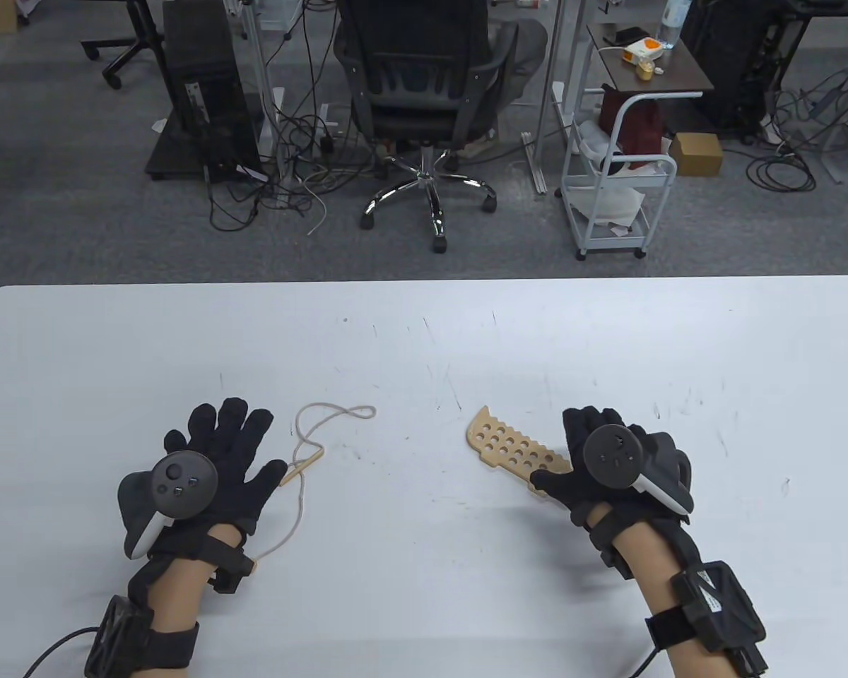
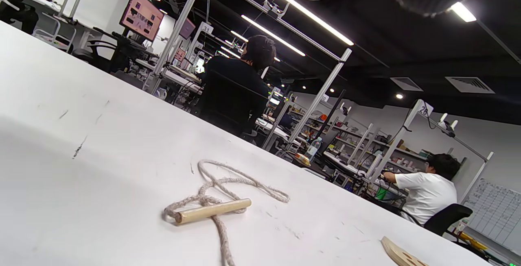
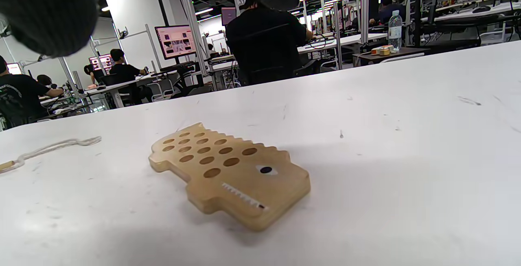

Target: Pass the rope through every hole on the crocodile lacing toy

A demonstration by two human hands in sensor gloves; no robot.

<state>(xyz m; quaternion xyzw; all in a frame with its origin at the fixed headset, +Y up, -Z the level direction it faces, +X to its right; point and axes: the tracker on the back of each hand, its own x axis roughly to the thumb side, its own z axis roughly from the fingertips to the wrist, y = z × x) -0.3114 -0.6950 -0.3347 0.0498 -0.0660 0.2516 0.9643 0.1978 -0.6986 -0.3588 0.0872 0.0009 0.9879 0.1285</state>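
Observation:
A flat wooden crocodile board (image 1: 510,445) with several holes lies on the white table (image 1: 424,339). My right hand (image 1: 574,459) hovers over its head end with relaxed fingers and holds nothing. In the right wrist view the crocodile (image 3: 228,172) lies flat and untouched. A beige rope (image 1: 309,434) with a wooden needle (image 1: 300,471) lies loosely looped just right of my left hand (image 1: 233,452). That hand is spread flat, with its thumb tip close to the needle. In the left wrist view the needle (image 2: 212,211) rests across the rope (image 2: 228,186).
The far table edge (image 1: 424,281) borders a floor with an office chair (image 1: 424,92), a computer tower (image 1: 205,92) and a white cart (image 1: 618,183). People sit at desks in the background of both wrist views.

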